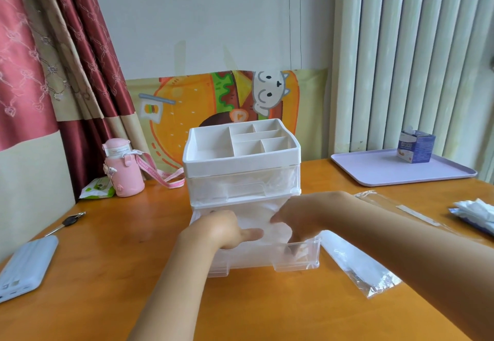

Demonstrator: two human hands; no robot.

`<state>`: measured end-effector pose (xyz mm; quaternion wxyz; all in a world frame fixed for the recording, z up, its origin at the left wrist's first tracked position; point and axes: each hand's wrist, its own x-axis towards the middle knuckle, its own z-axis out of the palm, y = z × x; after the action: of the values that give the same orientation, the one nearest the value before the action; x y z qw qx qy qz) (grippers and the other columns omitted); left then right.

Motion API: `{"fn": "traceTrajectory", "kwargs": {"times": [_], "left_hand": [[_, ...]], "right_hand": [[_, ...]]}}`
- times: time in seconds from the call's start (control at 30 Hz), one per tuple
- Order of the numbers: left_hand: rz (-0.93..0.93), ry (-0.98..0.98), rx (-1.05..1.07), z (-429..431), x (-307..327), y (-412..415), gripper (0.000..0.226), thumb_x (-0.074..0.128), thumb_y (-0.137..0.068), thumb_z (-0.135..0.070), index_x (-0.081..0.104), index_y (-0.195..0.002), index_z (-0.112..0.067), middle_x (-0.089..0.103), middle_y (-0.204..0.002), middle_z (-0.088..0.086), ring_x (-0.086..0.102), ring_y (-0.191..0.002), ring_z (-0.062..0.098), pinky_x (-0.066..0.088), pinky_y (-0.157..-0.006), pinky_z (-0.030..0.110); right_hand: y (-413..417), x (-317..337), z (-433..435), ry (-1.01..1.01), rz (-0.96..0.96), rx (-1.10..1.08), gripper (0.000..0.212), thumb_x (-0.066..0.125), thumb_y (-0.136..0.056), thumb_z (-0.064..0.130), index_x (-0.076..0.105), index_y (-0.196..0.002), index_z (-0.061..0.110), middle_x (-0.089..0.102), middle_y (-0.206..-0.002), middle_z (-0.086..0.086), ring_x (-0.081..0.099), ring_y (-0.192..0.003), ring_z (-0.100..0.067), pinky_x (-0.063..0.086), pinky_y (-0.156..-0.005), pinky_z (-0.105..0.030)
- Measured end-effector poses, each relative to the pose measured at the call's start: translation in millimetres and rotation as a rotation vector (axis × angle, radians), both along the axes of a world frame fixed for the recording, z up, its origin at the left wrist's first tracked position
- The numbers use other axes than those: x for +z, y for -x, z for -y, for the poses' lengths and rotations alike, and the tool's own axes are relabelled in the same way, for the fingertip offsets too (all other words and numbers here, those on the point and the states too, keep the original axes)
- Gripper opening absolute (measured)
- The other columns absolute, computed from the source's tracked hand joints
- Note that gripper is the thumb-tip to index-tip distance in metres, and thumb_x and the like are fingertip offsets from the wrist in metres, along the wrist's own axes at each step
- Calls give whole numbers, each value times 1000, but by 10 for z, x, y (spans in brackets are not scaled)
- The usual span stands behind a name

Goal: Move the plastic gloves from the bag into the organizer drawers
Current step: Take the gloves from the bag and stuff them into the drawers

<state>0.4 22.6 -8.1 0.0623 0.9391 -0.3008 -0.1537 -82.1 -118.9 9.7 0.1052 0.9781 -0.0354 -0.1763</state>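
While the lower drawer (pixel 294 259) of the white organizer (pixel 240 158) stands pulled out toward the person, both hands are down inside it on a crumpled heap of translucent plastic gloves (pixel 264 219). The left hand (pixel 223 229) lies at the drawer's left side with its thumb stretched straight across the gloves. Its fingers are hidden behind the back of the hand, so whether it grips anything cannot be told. The right hand (pixel 296 220) comes in from the right with its fingers bent down into the heap, and motion blur hides whether they pinch the plastic or only press on it. More filmy plastic shows through the clear front of the upper drawer (pixel 240 189), which is closed. Just right of the open drawer, a clear bag (pixel 355 265) with some whitish contents lies flat on the orange wooden bench (pixel 112 260), and a second clear wrapper (pixel 401 208) lies behind the right forearm. At the far left stand a pink bottle (pixel 123 172) and a green packet (pixel 96 189), with a key (pixel 68 221) and a pale blue power bank (pixel 26 265) nearer. A lilac tray (pixel 374 172) at the back right carries a small blue box (pixel 415 148).
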Motion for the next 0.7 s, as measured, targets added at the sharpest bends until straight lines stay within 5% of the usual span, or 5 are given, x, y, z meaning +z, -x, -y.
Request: {"fn": "traceTrajectory", "kwargs": {"times": [0.2,0.27,0.33,0.53,0.7], "left_hand": [[16,-5,-24,-4,13,23,76,37,-89,-70,49,-136,-11,56,-130,7,55,-115,22,39,-90,27],[71,51,-34,-28,80,64,62,43,-90,-65,63,-101,-7,60,-85,10,55,-74,16,37,-65,23],[233,142,-50,-32,192,209,52,51,-91,-57,54,-74,-8,55,-75,16,48,-61,17,35,-55,27],[439,758,-269,270,299,913,37,54,-92,-47,56,-71,-16,60,-68,-3,57,-71,15,46,-66,30],[260,611,-412,739,-29,1300,30,52,-94,-45,59,-82,-18,60,-79,-5,55,-79,14,40,-69,26]], "right_hand": [[327,168,127,-372,242,-31,50,65,-86,43,51,-133,35,53,-126,22,49,-122,-5,36,-98,-21],[551,270,214,-540,309,-61,40,65,-83,47,59,-121,39,56,-105,36,56,-108,6,41,-95,-16],[790,317,390,-658,427,-102,31,63,-78,51,66,-106,38,66,-95,30,63,-95,8,49,-90,-19],[1316,-80,1173,-424,604,-475,33,55,-80,60,66,-79,29,68,-58,5,61,-53,-8,46,-59,-26],[1485,-679,1727,-387,574,-697,46,58,-85,53,59,-121,24,61,-124,1,58,-110,-16,42,-90,-26]]}}
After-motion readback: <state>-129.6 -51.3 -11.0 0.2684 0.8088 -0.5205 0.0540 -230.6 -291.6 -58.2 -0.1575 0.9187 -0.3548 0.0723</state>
